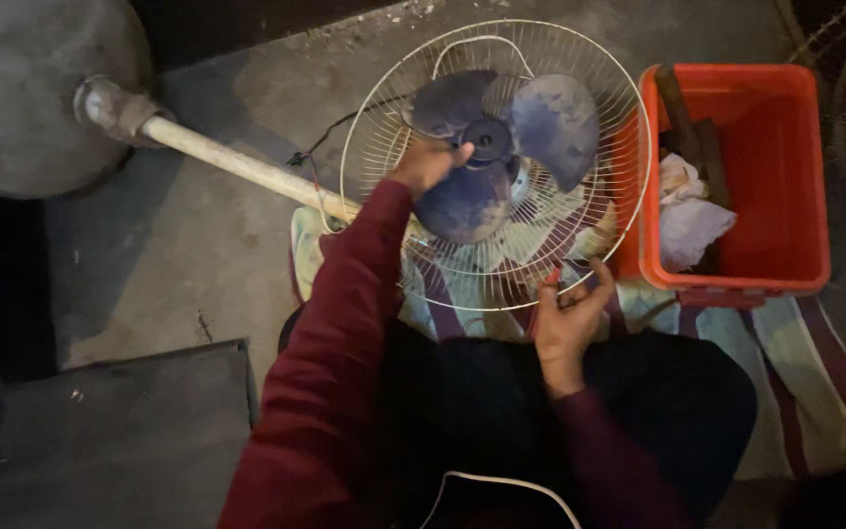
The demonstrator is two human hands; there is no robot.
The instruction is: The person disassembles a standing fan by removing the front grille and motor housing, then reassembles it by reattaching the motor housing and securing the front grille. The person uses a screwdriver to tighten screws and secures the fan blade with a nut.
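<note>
Your right hand [568, 318] closes on the wire guard's [384, 108] near rim, steadying it, while your left hand [430, 162] grips the blue blade [560, 118] hub.

Place: a makeshift fan-repair corner on the floor, we judge | Landmark: opened fan cage [493, 162] with dusty blue blades [501, 137] | Right of it: red plastic crate [736, 176] of rags and tools | Beneath it: striped cloth [815, 372] on bare concrete floor [178, 235] | Far right of it: another fan grille [839, 39]
</note>
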